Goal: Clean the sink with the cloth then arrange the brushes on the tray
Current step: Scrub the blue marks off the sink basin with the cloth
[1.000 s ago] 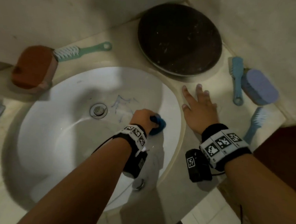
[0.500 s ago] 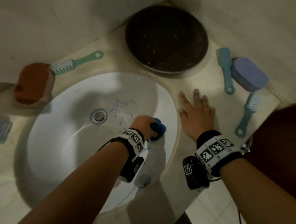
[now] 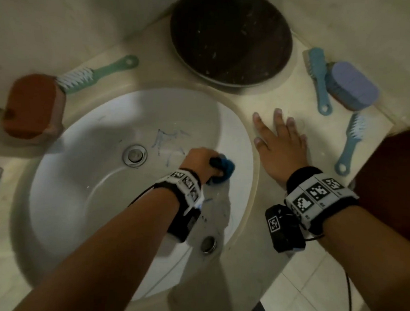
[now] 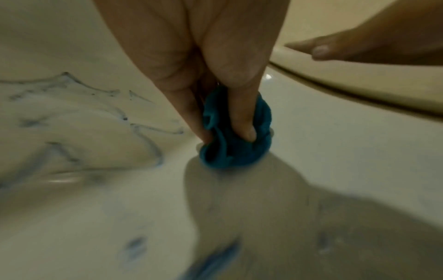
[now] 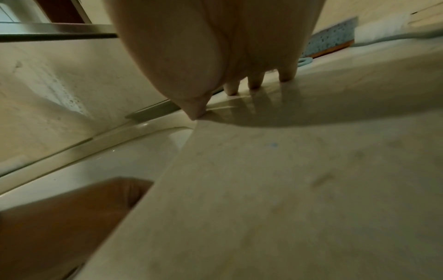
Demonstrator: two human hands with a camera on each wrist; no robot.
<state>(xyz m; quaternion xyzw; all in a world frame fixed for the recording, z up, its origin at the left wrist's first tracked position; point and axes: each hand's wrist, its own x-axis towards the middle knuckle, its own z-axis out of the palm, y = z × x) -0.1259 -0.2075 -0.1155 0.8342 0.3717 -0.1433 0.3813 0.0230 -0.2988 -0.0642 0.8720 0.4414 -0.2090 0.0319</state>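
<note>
Your left hand (image 3: 200, 161) pinches the blue cloth (image 3: 222, 168) against the sink (image 3: 81, 171), right hand (image 3: 281, 146) spread flat on the desk (image 3: 258, 103); blue scribbles (image 3: 168, 142) at 12 o'clock remain, brushes untouched.

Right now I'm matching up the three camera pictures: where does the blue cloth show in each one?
Head: the blue cloth sits centre-right, bunched in the left hand on the sink wall.
Left wrist: the cloth sits at centre, pinched by the fingers.
Right wrist: not in it.
Shared landmark: the sink rim.
</note>
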